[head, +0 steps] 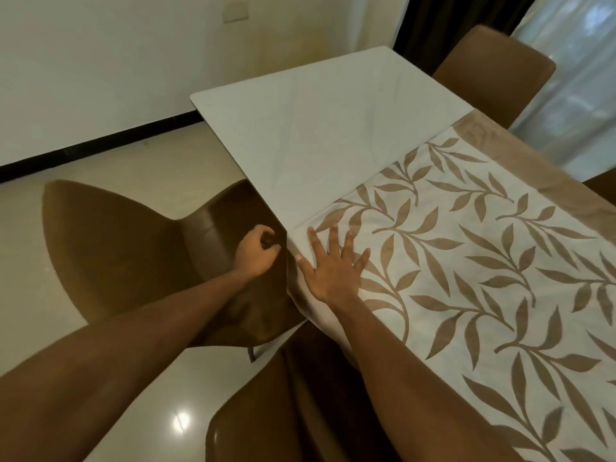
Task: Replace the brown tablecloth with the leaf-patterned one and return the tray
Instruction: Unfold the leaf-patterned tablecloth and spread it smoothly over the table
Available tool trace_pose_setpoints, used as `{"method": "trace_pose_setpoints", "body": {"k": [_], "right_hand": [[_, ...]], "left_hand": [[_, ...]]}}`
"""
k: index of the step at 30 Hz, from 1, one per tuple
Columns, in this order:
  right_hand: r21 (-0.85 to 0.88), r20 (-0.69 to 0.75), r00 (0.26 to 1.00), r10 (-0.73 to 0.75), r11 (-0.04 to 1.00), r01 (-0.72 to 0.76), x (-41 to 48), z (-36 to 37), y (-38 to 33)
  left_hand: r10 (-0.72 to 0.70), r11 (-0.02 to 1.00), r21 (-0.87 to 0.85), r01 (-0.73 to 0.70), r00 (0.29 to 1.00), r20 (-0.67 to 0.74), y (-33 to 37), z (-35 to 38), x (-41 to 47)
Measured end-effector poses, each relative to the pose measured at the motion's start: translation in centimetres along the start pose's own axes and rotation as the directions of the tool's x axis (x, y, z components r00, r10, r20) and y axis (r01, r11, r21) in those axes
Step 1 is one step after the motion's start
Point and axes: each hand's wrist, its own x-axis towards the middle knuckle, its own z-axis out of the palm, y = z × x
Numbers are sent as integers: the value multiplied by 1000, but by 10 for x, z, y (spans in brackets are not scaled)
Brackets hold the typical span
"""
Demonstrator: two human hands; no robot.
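The leaf cloth (466, 261) is lying over the right and lower part of the white surface (316, 121), leaving the upper left bare. At the centre of the frame the right hand (333, 271) is pressing flat on the cloth's corner, fingers (333, 235) spread. The left hand (255, 253) is hovering just left of the surface edge, over a brown chair (116, 255). Its fingers are curled, and I cannot tell if they are pinching cloth.

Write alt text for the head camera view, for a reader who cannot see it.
A right hand lies flat, fingers spread, on a leaf-patterned tablecloth covering part of a white table. The left hand, fingers curled, is beside the cloth's hanging edge, above a brown chair.
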Motion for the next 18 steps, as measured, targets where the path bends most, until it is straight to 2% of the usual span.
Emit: {"method": "trace_pose_setpoints", "body": {"k": [3,7,10,13,18], "right_hand": [[-1,-46,999,12,1000,-12,0,4,-6],[-12,-73,997,16,1000,-17,3,9,-6],[-14,-89,996,23,1000,-24,6,14,-5],[2,-70,997,25,1000,-25,15,15,-7],[107,66,998,12,994,-19,32,1,-13]], "left_hand": [[-121,975,-159,154,973,198,-5,9,8],[-9,964,-252,83,959,283,0,15,13],[35,981,-195,19,961,273,-2,8,16],[10,993,-117,17,975,224,-6,-4,21],[-68,995,85,58,990,123,7,-12,30]]}}
